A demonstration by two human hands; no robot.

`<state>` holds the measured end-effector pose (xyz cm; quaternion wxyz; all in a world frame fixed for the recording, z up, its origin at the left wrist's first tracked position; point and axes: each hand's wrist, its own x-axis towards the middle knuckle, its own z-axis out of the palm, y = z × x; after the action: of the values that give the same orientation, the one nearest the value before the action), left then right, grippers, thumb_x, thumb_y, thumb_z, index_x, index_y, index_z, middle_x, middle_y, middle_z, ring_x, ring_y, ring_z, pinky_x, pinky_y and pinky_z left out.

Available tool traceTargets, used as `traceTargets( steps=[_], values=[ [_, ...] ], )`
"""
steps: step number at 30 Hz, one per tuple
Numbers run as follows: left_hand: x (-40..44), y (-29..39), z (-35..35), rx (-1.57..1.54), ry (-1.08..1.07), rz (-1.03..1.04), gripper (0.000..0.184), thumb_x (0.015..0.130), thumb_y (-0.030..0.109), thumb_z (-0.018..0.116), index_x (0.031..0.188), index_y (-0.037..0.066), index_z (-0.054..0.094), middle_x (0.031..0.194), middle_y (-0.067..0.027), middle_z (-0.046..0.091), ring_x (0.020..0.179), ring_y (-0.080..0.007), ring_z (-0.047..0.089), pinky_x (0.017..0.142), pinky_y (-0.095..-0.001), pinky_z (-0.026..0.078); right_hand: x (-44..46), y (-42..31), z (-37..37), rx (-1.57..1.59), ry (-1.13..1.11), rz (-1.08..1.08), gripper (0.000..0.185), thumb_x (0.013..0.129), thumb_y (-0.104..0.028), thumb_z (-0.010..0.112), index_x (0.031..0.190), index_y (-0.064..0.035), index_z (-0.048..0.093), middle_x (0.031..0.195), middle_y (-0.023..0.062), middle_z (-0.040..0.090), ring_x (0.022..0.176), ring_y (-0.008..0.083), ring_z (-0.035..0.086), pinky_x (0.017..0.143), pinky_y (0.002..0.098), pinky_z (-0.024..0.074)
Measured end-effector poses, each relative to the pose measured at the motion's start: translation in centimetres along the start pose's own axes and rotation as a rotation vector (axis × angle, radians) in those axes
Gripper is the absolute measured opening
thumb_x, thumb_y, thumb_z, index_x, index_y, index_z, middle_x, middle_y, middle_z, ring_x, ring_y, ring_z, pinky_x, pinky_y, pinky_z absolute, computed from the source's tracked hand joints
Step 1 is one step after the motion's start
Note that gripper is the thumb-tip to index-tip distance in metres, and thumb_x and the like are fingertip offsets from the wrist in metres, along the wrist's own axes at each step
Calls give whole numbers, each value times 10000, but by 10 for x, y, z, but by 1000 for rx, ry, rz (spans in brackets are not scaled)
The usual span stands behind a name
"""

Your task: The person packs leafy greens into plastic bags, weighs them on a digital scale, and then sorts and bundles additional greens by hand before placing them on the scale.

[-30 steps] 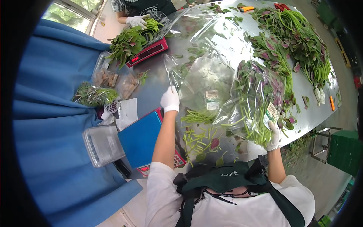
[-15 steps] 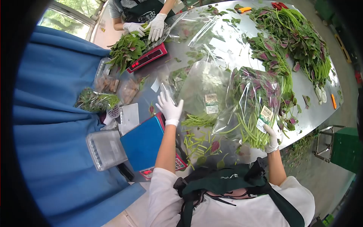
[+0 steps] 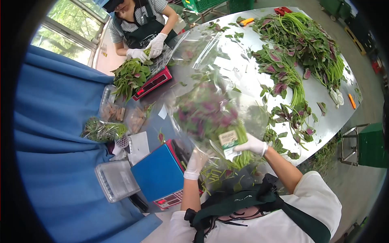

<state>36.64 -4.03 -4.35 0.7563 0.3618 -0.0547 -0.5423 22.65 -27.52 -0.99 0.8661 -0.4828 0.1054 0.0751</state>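
A clear plastic bag of amaranth point(image 3: 206, 111), purple and green leaves above pale stems, is lifted over the table and slightly blurred. My right hand point(image 3: 254, 146), in a white glove, grips its stem end, beside the printed label point(image 3: 229, 142). At the bag's lower left, my gloved left hand point(image 3: 196, 164) reaches under the plastic, and its fingers are hidden there. Just left of that hand sits a scale with a blue top point(image 3: 158, 172). Cut stem pieces point(image 3: 211, 175) lie scattered below the bag.
Loose amaranth point(image 3: 312, 48) is heaped at the back right. An orange-handled tool point(image 3: 351, 101) lies near the right edge. Across the table, a co-worker's gloved hands point(image 3: 148, 50) handle greens on a red scale point(image 3: 153, 84). A clear plastic box point(image 3: 116, 180) stands by the blue curtain point(image 3: 60, 162).
The bagged amaranth has moved left and up off the table in my right hand. My left hand has gone from spread over the table to under the bag. The view has shifted slightly.
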Motion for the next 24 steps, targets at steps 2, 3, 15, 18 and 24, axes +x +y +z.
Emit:
traceTargets(
  steps=[2, 3, 15, 18, 24],
  values=[
    [-5, -15, -3, 143, 80, -4, 843, 738, 619, 524, 1333, 83, 260, 1347, -124, 328, 1220, -324, 342, 994, -514, 290, 8, -2, 9, -225, -73, 29, 531, 715, -111, 706, 1176, 4, 468, 1081, 76, 587, 962, 118, 544, 850, 276, 437],
    [-9, -20, 2, 131, 186, 28, 854, 702, 622, 549, 1320, 101, 275, 1356, -117, 304, 1213, -314, 350, 989, -515, 297, 12, -8, 13, -291, -191, 71, 626, 708, -143, 726, 1242, -14, 425, 1130, 90, 565, 1005, 124, 524, 888, 289, 418],
    [-44, -43, -11, -184, 461, 288, 667, 759, 471, 601, 1252, 59, 422, 1198, -99, 497, 1098, -286, 463, 945, -436, 364, 164, -8, -59, -1444, 550, -543, 511, 672, -386, 660, 1108, -148, 543, 1103, 152, 501, 1050, 352, 444, 919, 466, 336],
    [-42, -55, -33, -63, 577, 314, 701, 708, 435, 666, 1243, 51, 427, 1188, -97, 499, 1082, -284, 471, 924, -431, 380, 206, -27, -87, -1564, 462, -396, 174, 669, -239, 638, 816, -146, 645, 813, 103, 569, 834, 309, 536, 755, 424, 434],
    [-43, -66, -40, -78, 639, 251, 720, 681, 423, 688, 1236, 45, 427, 1193, -98, 497, 1084, -290, 473, 919, -434, 388, 211, -77, -118, -1413, 580, -190, 410, 682, -382, 658, 960, -83, 610, 970, 141, 589, 910, 308, 560, 790, 388, 445]
  ],
)
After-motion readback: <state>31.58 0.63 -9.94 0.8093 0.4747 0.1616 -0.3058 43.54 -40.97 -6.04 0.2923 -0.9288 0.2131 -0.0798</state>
